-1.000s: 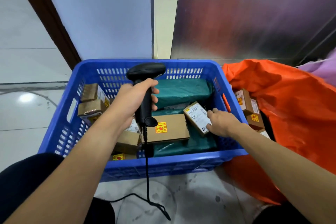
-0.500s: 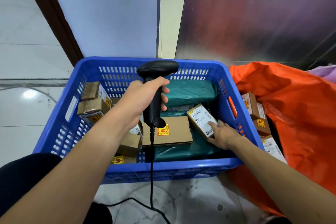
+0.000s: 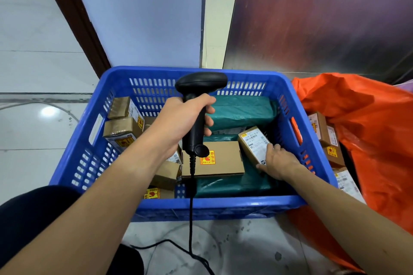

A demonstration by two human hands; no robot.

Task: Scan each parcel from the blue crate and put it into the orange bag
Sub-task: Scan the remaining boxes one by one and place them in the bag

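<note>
Blue crate [image 3: 201, 202]: fills the centre of the frame on the tiled floor, part full of parcels.
Orange bag [image 3: 368, 123]: lies open just beside the crate's right wall at the right edge of the frame, several brown cartons [image 3: 321, 129] already in its mouth.
Green poly mailers [image 3: 241, 114]: stacked along the crate's far and near right, under the smaller boxes.
Stickered carton [image 3: 214, 158]: flat at the crate's centre, red-and-yellow sticker up, just left of the parcel in hand.
Barcode scanner [image 3: 199, 118]: upright above the crate's middle, head toward the far wall, cable [image 3: 191, 219] dropping over the near rim.
Left hand [image 3: 178, 123]: fingers wrapped round the scanner's grip.
Right hand [image 3: 279, 161]: low in the crate's right half, clamped on the near end of a parcel, fingers on its label face, thumb at its lower edge.
Labelled carton [image 3: 253, 143]: the parcel being taken, inside the crate, white label up.
Key relation: the carton lies lower right of the scanner; its long axis runs diagonally from upper left to lower right, toward the right wrist. The right hand is far the nearer. The scanner's head looks away from the label, so the next move likely calls for lifting the carton up and left to meet it, before it goes right into the bag.
</note>
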